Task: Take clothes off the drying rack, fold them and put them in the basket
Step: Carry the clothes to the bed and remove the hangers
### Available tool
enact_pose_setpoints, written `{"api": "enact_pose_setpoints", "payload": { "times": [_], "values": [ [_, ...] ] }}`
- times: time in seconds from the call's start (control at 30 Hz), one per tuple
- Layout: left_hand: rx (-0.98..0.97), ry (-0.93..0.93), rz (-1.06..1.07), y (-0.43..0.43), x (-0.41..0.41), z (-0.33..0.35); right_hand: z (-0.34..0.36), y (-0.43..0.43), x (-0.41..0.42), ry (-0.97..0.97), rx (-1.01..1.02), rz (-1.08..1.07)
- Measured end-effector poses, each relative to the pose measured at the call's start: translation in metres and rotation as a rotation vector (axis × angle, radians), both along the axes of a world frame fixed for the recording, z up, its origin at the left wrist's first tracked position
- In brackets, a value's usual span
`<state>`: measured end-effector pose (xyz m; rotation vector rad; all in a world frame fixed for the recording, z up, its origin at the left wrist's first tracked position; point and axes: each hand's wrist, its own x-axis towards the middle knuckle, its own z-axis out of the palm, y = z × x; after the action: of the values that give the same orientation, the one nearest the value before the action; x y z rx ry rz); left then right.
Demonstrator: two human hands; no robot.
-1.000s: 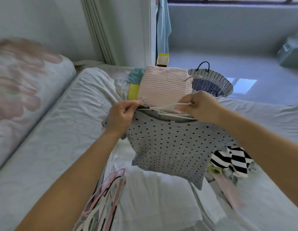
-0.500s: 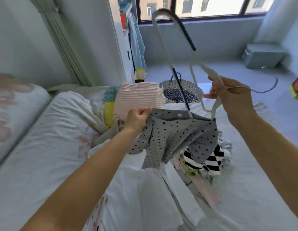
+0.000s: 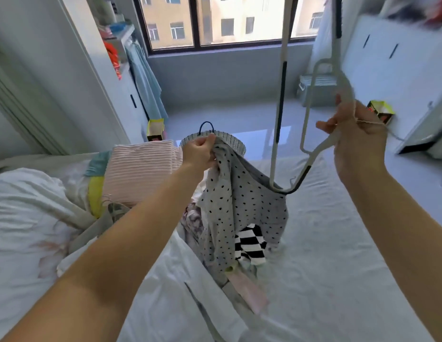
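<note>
Left of centre in the frame, your left hand (image 3: 199,154) pinches a bunched edge of the grey cotton garment with black dots (image 3: 242,208), fingers pressed together on the cloth. The garment hangs down from that grip toward the lower middle, its long axis near vertical, draping over the black-and-white checked cloth (image 3: 250,245) on the white bed sheet (image 3: 326,243). Just behind your left hand sits the round woven basket with a dark handle (image 3: 236,144).

At centre right, one tip of the white plastic hanger with dark grip strips (image 3: 280,114) is caught inside the garment's upper right edge, down and left of your right hand (image 3: 358,139), whose fingers curl around the hanger near its hook. To my eye, freeing the cloth means drawing the hanger up and right, away from your left grip.
</note>
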<state>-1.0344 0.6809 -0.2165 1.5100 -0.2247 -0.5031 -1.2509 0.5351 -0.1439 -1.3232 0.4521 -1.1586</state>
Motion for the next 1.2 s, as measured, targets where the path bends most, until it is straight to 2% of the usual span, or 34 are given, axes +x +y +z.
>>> {"api": "enact_pose_setpoints", "payload": {
  "times": [0.13,0.23,0.33,0.43,0.57,0.63,0.7,0.8,0.9,1.07,1.2],
  "values": [
    [0.058,-0.035,0.087,-0.033,0.006,-0.004,0.025,-0.029,-0.018,-0.068,-0.096,-0.012],
    [0.145,-0.128,0.180,-0.041,0.008,-0.018,0.020,-0.041,-0.026,0.066,-0.185,-0.006],
    [0.341,-0.308,0.218,-0.037,0.003,-0.027,-0.005,-0.046,-0.024,0.262,-0.196,0.036],
    [0.384,-0.578,0.239,-0.026,-0.007,-0.029,-0.040,-0.046,-0.016,0.418,-0.196,0.102],
    [0.373,-1.052,0.105,0.000,-0.029,-0.035,-0.080,-0.030,0.001,0.680,-0.168,0.273],
    [0.406,-1.298,0.019,0.016,-0.038,-0.041,-0.090,-0.015,0.013,0.778,-0.224,0.351],
    [0.473,-1.410,-0.090,0.032,-0.047,-0.048,-0.093,0.005,0.025,0.832,-0.276,0.443],
    [0.495,-1.343,-0.154,0.066,-0.059,-0.058,-0.092,0.039,0.045,0.926,-0.373,0.593],
    [0.452,-1.073,-0.230,0.110,-0.061,-0.073,-0.100,0.079,0.066,1.025,-0.511,0.686],
    [0.585,-0.808,-0.087,0.204,-0.058,-0.116,-0.130,0.141,0.093,0.995,-0.606,0.697],
    [0.627,-0.551,0.012,0.286,-0.050,-0.163,-0.159,0.188,0.117,1.074,-0.665,0.741]
  ]
}}
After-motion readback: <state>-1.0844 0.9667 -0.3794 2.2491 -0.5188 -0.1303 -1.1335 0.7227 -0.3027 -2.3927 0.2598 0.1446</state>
